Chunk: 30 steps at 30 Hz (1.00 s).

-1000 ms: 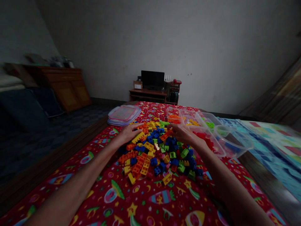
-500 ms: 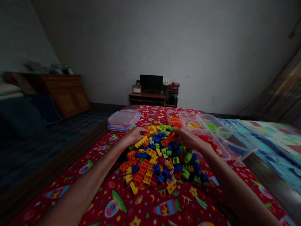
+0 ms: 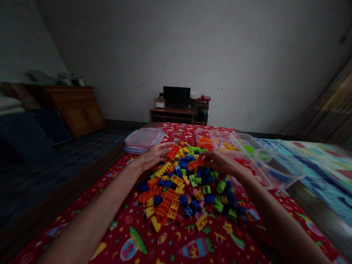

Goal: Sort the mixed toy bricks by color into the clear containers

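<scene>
A heap of toy building blocks (image 3: pixel 178 180) in yellow, orange, blue, green and red lies in the middle of the table. My left hand (image 3: pixel 155 156) is at the heap's far left side, its fingertips closed on the edge of an orange block (image 3: pixel 173 151) tilted up above the others. Over the right part of the heap, my right hand (image 3: pixel 220 161) pinches a longer orange block (image 3: pixel 194 164) by its right end. Its thumb is mostly hidden beneath the hand.
Clear plastic boxes (image 3: pixel 242 139) holding blocks sorted by colour stand at the right, with a round clear tub (image 3: pixel 294 170) beside them. Stacked lids (image 3: pixel 144 138) lie at the far left. A red patterned cloth (image 3: pixel 154 249) covers the table.
My left hand has lifted an orange block from the far left of the heap, and its fingers have turned more into view. My right hand keeps its orange block, almost in the same place.
</scene>
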Each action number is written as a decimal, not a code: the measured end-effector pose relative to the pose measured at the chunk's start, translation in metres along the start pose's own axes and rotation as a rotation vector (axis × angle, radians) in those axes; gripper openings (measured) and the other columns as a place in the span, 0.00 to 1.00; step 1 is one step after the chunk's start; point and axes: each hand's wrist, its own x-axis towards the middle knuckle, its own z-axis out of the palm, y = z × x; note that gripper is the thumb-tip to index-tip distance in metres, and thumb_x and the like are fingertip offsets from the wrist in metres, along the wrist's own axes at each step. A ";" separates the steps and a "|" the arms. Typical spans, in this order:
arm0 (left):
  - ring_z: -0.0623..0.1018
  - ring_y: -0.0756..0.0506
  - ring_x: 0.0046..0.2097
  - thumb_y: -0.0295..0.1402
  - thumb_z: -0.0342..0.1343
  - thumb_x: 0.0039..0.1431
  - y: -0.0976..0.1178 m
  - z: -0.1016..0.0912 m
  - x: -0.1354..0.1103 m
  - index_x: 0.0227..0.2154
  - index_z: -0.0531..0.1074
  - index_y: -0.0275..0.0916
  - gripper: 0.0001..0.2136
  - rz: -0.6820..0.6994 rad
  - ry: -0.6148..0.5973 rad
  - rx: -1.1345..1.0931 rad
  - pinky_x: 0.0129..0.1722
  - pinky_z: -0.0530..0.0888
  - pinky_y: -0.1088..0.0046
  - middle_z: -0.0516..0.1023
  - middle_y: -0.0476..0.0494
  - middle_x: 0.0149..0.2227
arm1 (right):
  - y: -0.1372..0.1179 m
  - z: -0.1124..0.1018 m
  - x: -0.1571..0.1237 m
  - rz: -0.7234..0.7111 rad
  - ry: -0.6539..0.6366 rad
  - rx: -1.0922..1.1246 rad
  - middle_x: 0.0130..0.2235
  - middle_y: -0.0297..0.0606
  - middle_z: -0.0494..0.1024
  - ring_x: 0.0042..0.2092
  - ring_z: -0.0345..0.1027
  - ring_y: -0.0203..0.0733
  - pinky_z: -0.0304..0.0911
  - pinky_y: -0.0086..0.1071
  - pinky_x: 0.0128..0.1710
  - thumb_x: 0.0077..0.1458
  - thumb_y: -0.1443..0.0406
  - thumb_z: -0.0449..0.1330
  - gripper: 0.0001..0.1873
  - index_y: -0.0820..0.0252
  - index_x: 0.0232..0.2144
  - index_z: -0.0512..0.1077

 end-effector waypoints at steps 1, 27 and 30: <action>0.78 0.46 0.42 0.36 0.68 0.45 0.001 0.002 -0.001 0.48 0.73 0.40 0.24 0.010 -0.002 0.017 0.40 0.75 0.72 0.78 0.41 0.43 | 0.002 0.000 0.000 -0.003 0.022 0.005 0.30 0.35 0.77 0.29 0.67 0.33 0.55 0.26 0.29 0.54 0.70 0.58 0.09 0.61 0.39 0.74; 0.80 0.40 0.41 0.54 0.58 0.48 0.005 0.046 -0.013 0.51 0.70 0.38 0.31 0.142 0.062 0.378 0.39 0.76 0.67 0.82 0.40 0.40 | -0.028 0.009 0.029 -0.109 0.161 -0.100 0.26 0.35 0.73 0.26 0.61 0.31 0.48 0.26 0.27 0.55 0.72 0.54 0.09 0.63 0.35 0.74; 0.80 0.40 0.42 0.54 0.53 0.52 0.007 0.037 -0.008 0.46 0.74 0.38 0.27 0.244 0.114 0.548 0.42 0.75 0.66 0.82 0.40 0.41 | -0.023 0.006 0.028 -0.089 0.176 -0.141 0.24 0.33 0.70 0.25 0.58 0.30 0.47 0.26 0.26 0.51 0.73 0.55 0.08 0.63 0.33 0.73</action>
